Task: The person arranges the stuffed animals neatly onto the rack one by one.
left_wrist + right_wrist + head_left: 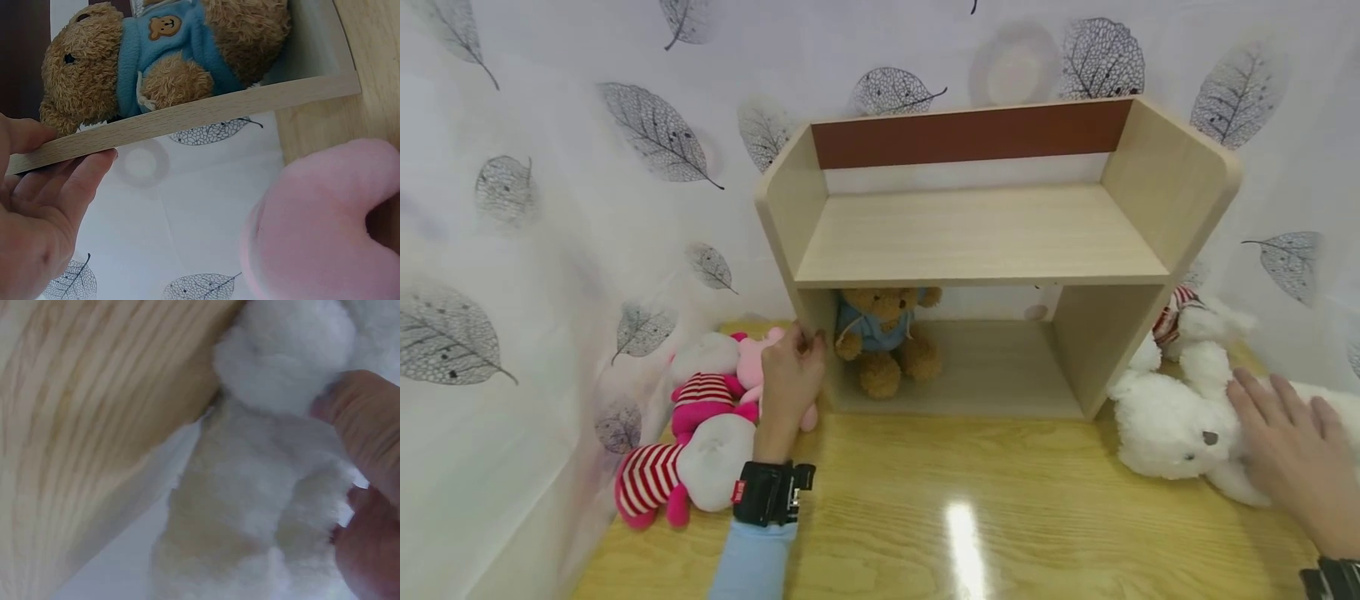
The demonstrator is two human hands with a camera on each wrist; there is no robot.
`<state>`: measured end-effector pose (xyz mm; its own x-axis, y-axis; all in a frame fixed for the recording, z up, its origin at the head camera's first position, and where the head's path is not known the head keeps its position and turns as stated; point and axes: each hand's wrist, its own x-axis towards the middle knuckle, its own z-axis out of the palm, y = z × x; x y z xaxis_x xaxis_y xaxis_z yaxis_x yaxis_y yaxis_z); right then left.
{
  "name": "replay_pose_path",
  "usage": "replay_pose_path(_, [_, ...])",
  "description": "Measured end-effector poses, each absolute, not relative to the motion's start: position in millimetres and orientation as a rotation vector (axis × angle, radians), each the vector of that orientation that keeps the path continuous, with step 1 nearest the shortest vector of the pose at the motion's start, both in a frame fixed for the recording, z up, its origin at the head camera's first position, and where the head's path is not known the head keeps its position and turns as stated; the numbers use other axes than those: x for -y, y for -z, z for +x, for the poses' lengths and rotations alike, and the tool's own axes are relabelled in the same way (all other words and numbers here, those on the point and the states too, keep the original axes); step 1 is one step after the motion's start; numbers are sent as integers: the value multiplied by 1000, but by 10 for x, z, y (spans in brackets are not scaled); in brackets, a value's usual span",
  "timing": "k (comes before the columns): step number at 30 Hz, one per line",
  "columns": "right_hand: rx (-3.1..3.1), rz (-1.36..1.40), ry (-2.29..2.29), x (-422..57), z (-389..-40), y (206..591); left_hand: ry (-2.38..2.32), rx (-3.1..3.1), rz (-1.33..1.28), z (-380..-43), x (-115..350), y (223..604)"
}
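My left hand (792, 375) pinches the front edge of the left side panel of a small wooden shelf (985, 237). In the left wrist view the thumb lies on one face of that panel (187, 122) and the fingers on the other. A brown teddy bear (883, 342) in a blue hooded top sits in the shelf's lower compartment, against the left side. At the far right, my right hand (1292, 442) rests on a white plush toy (1180, 425), its fingers spread and fairly straight. The right wrist view shows the thumb touching white fur (281, 362).
Left of the shelf lie plush toys: one in red and white stripes (651, 479), another striped one (703, 400) behind it, and a pink one (751, 362). More white plush with a striped piece (1172, 317) lies right of the shelf. Leaf-patterned cloth (580, 250) hangs behind the wooden table (880, 500).
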<state>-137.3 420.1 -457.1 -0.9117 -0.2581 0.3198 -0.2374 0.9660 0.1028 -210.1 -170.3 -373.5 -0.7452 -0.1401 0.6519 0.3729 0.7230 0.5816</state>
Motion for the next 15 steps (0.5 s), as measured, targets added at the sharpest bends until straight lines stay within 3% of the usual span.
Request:
replay_pose_path(6, [2712, 369, 12, -4266, -1344, 4574, 936, 2213, -170, -2092, 1682, 3735])
replay_pose_path(15, [2836, 91, -399, -4137, -1374, 4471, 954, 2226, -155, -2102, 1725, 3772])
